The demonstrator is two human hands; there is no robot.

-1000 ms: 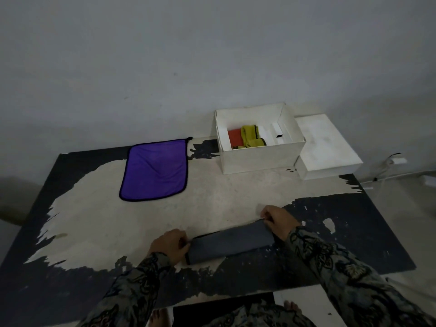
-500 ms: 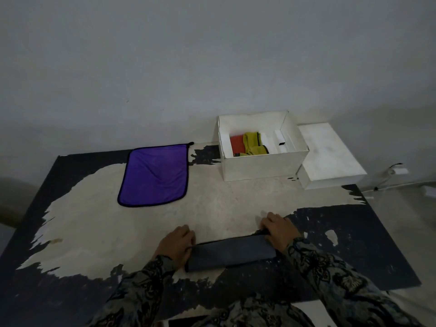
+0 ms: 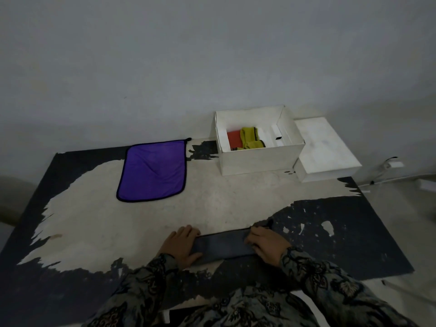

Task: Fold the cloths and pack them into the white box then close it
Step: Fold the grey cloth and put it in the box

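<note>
A dark gray cloth [image 3: 223, 245] lies folded into a long thin strip on the near part of the tabletop [image 3: 212, 201]. The left hand [image 3: 180, 245] lies flat on its left end with fingers spread. The right hand [image 3: 267, 244] presses flat on its right end, so both ends are hidden. Far back sits the open white box [image 3: 259, 159]. Inside it are a red cloth [image 3: 234, 139] and a yellow cloth [image 3: 251, 138], partly hidden by the front wall. The white lid [image 3: 325, 149] lies just beside the box on the right. A purple cloth [image 3: 153, 169] lies spread flat, left of the box. The room is dim, so small details are hard to see.
</note>
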